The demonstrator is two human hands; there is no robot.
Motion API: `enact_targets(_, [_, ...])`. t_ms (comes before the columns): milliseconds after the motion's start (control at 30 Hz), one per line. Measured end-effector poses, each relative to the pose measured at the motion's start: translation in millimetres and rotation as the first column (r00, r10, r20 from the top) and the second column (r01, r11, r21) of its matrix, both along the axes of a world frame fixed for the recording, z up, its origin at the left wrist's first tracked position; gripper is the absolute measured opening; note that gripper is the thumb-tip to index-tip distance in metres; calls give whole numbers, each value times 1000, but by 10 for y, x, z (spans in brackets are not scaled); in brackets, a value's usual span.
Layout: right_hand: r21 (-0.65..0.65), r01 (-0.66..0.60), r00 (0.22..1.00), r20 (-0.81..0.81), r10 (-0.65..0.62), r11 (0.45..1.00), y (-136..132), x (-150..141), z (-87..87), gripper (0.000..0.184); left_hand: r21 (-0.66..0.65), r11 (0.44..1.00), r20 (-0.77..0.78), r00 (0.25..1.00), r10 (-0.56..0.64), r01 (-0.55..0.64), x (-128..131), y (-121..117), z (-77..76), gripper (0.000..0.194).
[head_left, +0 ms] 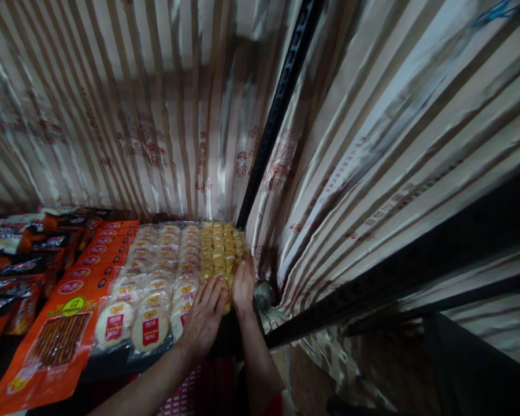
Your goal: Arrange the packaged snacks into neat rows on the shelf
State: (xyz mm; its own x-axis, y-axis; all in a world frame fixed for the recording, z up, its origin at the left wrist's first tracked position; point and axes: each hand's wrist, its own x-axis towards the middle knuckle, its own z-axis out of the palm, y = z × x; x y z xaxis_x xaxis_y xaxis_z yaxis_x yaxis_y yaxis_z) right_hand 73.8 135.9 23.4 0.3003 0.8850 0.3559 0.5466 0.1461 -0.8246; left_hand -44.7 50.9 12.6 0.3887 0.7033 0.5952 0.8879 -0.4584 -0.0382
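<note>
My left hand [204, 315] lies with its fingers stretched out over the near end of some small yellow-wrapped packets [217, 247]. Along the right side of the same packets my right hand [243, 284] stands on edge, fingers straight and palm turned inward. The two hands flank the near part of the yellow rows, whose front is partly hidden by them. Just left of my left hand are rows of round pale biscuits [151, 329] in clear wrappers with red labels. Some of these are covered by the left hand and wrist.
Orange snack bags [60, 341] overlap in a row on the left, beside darker orange-and-black bags [23, 277]. A black perforated post [277, 110] rises behind the yellow packets. Pleated printed curtains [164, 115] hang behind. A dark rail [372, 283] crosses at right. Pink basket mesh [182, 396] shows below.
</note>
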Motion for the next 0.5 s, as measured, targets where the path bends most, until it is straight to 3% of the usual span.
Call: enact_targets(500, [14, -2, 1000, -8, 2, 1000, -19, 15, -5, 69, -100, 995, 13, 1000, -12, 14, -11, 21, 0, 38])
